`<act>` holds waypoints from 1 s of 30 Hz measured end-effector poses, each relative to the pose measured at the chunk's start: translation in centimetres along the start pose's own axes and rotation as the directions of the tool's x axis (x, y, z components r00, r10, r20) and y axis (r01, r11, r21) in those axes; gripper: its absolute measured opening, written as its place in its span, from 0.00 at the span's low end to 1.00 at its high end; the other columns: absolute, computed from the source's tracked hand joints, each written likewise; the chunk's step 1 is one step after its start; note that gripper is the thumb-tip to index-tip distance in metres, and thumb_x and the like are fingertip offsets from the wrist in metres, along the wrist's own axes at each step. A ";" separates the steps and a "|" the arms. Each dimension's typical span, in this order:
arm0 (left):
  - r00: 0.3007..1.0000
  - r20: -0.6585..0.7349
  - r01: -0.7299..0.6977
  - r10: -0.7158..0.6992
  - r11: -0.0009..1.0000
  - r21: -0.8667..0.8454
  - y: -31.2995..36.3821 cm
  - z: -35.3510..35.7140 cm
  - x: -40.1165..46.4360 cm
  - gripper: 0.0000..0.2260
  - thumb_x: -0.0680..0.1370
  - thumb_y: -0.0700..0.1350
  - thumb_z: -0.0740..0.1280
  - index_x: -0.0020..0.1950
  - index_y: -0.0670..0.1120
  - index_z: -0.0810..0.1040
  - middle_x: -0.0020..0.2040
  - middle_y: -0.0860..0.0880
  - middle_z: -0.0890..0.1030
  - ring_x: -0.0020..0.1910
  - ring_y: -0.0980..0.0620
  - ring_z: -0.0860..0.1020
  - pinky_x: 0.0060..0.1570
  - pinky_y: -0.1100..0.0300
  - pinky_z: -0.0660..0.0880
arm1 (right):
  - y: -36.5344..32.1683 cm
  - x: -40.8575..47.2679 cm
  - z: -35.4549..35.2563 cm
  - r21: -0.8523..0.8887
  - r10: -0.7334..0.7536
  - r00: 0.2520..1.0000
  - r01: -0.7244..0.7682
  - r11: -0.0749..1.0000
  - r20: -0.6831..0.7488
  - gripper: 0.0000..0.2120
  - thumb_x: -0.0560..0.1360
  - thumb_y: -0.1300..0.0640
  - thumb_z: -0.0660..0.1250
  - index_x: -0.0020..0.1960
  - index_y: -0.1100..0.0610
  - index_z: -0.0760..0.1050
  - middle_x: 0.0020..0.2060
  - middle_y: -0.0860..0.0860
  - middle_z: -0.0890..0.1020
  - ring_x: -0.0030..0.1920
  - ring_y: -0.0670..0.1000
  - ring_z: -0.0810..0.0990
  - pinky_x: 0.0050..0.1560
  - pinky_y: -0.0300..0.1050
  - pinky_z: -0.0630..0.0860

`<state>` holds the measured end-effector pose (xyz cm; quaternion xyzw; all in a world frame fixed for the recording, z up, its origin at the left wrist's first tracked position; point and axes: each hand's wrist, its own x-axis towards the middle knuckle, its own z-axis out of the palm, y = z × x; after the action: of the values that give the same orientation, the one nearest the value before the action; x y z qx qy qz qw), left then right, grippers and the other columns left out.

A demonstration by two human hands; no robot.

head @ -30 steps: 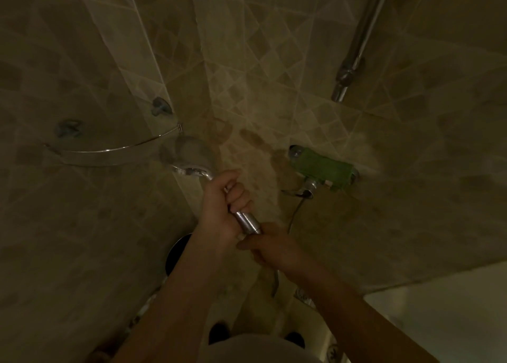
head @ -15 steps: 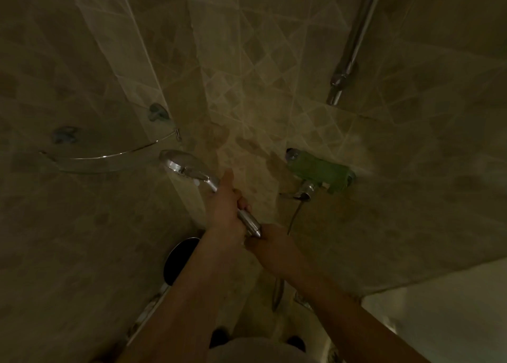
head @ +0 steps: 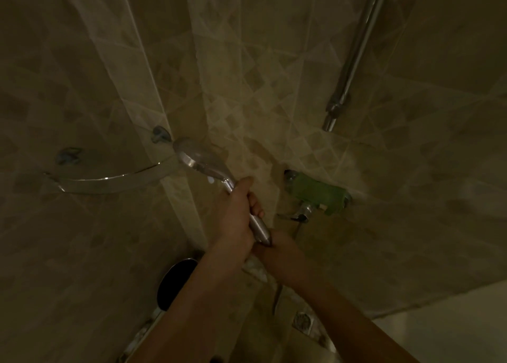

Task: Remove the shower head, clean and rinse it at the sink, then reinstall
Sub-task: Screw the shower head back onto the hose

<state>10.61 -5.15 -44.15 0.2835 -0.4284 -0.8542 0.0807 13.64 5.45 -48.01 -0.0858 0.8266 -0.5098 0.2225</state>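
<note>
The chrome shower head [head: 196,157] points up and to the left in the dim tiled shower corner. My left hand [head: 237,214] grips the middle of its handle, fingers wrapped round it. My right hand [head: 279,250] is curled round the bottom end of the handle, where the hose joins. The hose [head: 277,298] hangs down below that hand, mostly hidden. The mixer tap [head: 303,213] sits on the right wall with a green cloth [head: 318,194] draped over it.
A glass corner shelf with a chrome rail [head: 109,177] is fixed to the left wall, close to the shower head's face. A chrome riser rail [head: 354,55] runs up the right wall. A dark round bin [head: 175,283] and a floor drain [head: 301,320] lie below.
The shower head has tilted and shifted a little toward the shelf rail. Both hands stay on the handle, the right one at its lower end.
</note>
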 end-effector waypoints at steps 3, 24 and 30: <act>0.987 0.139 -0.093 0.083 0.993 0.068 1.6 3.0 -0.7 0.14 0.78 0.44 0.70 0.34 0.49 0.70 0.25 0.51 0.70 0.22 0.55 0.68 0.27 0.59 0.69 | -2.2 0.4 -2.8 0.006 -0.056 0.996 0.057 0.998 -0.063 0.09 0.75 0.59 0.67 0.51 0.64 0.80 0.47 0.62 0.84 0.50 0.59 0.82 0.50 0.52 0.78; 0.805 0.533 -0.335 0.260 0.941 0.046 8.8 15.6 -5.6 0.10 0.75 0.46 0.72 0.36 0.47 0.74 0.28 0.49 0.74 0.26 0.53 0.72 0.30 0.58 0.72 | -11.0 -2.0 -13.2 0.088 -0.306 0.890 0.354 0.931 -0.338 0.10 0.67 0.51 0.71 0.48 0.41 0.81 0.45 0.50 0.84 0.45 0.53 0.83 0.51 0.59 0.79; 0.933 0.215 -0.306 0.288 0.950 0.055 4.0 10.6 -4.3 0.07 0.75 0.42 0.74 0.45 0.42 0.77 0.30 0.44 0.76 0.28 0.48 0.76 0.29 0.56 0.75 | -6.6 -1.5 -8.0 -0.124 -0.381 0.823 0.364 0.923 -0.422 0.17 0.69 0.48 0.66 0.53 0.29 0.76 0.44 0.29 0.82 0.46 0.33 0.81 0.42 0.27 0.73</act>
<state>7.88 1.28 -34.21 0.1295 -0.5091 -0.8372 0.1521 10.80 9.42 -38.74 -0.1326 0.8321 -0.5334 -0.0746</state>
